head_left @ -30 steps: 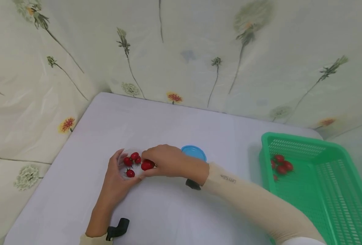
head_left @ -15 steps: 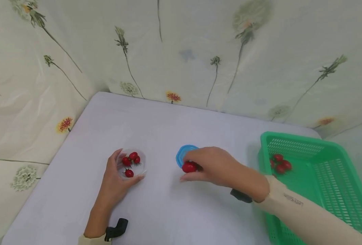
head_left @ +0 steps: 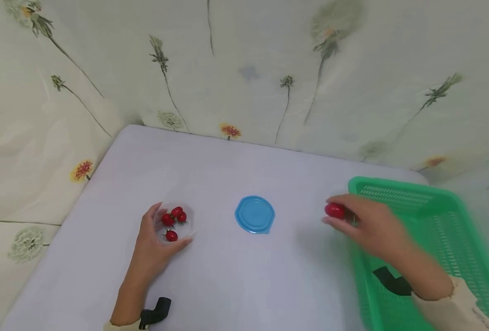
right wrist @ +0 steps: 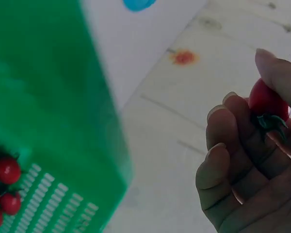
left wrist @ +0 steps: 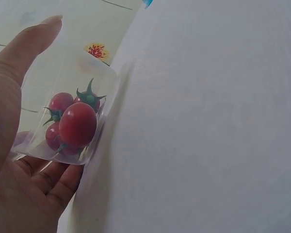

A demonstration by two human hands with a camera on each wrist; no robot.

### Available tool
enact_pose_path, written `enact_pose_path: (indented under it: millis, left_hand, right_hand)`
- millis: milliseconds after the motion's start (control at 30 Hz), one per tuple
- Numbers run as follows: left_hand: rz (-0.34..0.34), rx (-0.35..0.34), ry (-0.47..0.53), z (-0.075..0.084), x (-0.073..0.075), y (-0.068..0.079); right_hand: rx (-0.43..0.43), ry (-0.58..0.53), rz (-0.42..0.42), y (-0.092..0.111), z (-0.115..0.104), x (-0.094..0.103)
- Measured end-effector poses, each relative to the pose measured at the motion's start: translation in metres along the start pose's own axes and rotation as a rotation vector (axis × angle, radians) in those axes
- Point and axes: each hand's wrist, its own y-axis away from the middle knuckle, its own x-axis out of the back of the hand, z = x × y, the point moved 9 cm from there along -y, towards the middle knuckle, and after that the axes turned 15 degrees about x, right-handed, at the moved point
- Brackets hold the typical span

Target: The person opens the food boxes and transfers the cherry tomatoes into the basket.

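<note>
My left hand [head_left: 153, 248] curls round a clear plastic container [left wrist: 99, 73], thumb on one side and fingers on the other. Several small red tomatoes [left wrist: 78, 124] with green stalks lie inside it. In the head view my right hand [head_left: 378, 227] is over the left edge of the green basket [head_left: 393, 184]. Its thumb and fingers pinch a single cherry tomato [head_left: 334, 210], whose green calyx shows in the right wrist view. Loose tomatoes [right wrist: 7, 170] lie in the basket; the right hand hides them from the head camera.
A blue lid [head_left: 254, 214] lies on the white table [head_left: 286, 276] between the two hands. Behind the table hangs a flower-patterned sheet [head_left: 228, 82]. The basket takes up the table's right side.
My right hand has moved right, from over the container, past the blue lid, to the basket's edge, with the tomato still in its fingers. The left hand stays on the container.
</note>
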Motion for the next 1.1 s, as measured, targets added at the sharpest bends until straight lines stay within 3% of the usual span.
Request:
enact_pose_path:
  millis: [167,333,467,633,733,900,1100]
  left_hand:
    - [-0.006,-0.005,0.013,0.002,0.0,0.002]
    - [-0.019,-0.015,0.022,0.004,0.0,0.001]
    - [-0.015,-0.02,0.015,0.004,0.0,0.0]
    - [-0.015,-0.001,0.006,0.001,-0.001,0.0]
    - [-0.019,0.007,0.007,0.0,-0.002,0.0]
    - [-0.021,0.012,0.008,-0.001,-0.002,0.001]
    - [-0.017,0.01,0.004,-0.001,-0.002,0.0]
  right_hand:
    - [-0.105,0.014,0.084,0.036,0.047,0.012]
    - [-0.273,0.055,0.099,0.064,0.083,0.019]
    - [-0.324,0.059,0.022,0.074,0.099,0.014]
    - [-0.383,0.008,-0.088,0.086,0.116,-0.011]
    - [-0.368,0.01,-0.108,0.091,0.121,-0.022]
    - [-0.263,0.054,-0.175,0.094,0.121,-0.035]
    - [-0.255,0.049,-0.256,0.096,0.12,-0.043]
